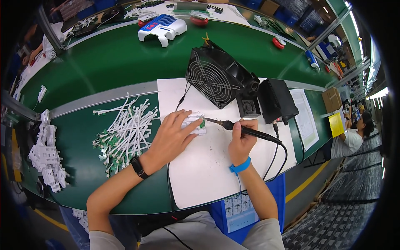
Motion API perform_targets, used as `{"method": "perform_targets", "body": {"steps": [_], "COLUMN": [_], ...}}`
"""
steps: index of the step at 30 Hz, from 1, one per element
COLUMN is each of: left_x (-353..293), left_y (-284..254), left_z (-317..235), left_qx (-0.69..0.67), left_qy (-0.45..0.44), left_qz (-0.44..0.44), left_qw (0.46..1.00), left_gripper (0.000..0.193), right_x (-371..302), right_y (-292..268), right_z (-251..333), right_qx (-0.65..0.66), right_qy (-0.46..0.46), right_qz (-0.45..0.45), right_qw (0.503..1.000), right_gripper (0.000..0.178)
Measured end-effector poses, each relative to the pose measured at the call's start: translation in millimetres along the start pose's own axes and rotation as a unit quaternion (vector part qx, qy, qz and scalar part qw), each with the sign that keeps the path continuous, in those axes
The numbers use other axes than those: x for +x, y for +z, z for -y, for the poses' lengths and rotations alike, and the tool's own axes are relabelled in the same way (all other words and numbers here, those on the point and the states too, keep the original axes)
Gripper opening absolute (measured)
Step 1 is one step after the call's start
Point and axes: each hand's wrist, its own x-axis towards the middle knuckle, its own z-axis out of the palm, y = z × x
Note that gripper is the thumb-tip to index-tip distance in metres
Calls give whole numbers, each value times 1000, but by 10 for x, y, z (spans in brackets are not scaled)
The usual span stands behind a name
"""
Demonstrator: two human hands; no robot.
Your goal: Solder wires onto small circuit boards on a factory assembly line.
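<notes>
My left hand [173,133] steadies a small white plastic part [200,131] on the white work sheet [196,166], its fingers bent over the part. A bit of green circuit board [202,124] shows on that part beside my fingertips. In my right hand [242,143] is a soldering iron [227,125], gripped like a pen. Its metal tip points left and reaches the board's upper edge; whether it touches cannot be made out. Left of my left hand lies a heap of white cables [131,129] with small green boards at their ends.
A black fan [212,77] with a wire guard stands beyond my hands, next to a black box-shaped unit [277,100]. Stacked white plastic parts [46,154] lie at the far left. Behind runs a green conveyor belt [112,62] carrying a white-and-blue housing [162,29]. A co-worker [354,137] sits at right.
</notes>
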Motion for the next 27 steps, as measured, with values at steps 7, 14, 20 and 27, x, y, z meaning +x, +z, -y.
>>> {"method": "perform_targets", "body": {"steps": [7, 14, 20, 27], "left_x": [9, 66, 98, 114], "left_y": [-38, -187, -203, -212], "left_z": [60, 196, 178, 152], "left_qx": [-51, -122, -132, -99], "left_qy": [-12, -22, -22, -14], "left_qz": [30, 88, 107, 97], "left_qw": [998, 988, 985, 990], "left_gripper": [46, 44, 44, 42], "right_x": [-21, -47, -64, -62], "right_y": [-91, -39, -74, -66], "right_z": [-42, 10, 7, 1], "right_qx": [-24, 19, 51, 48], "right_qy": [-18, -16, -4, -6], "right_qz": [-55, -9, 48, 24], "right_qw": [998, 1000, 998, 999], "right_gripper": [13, 15, 11, 13]}}
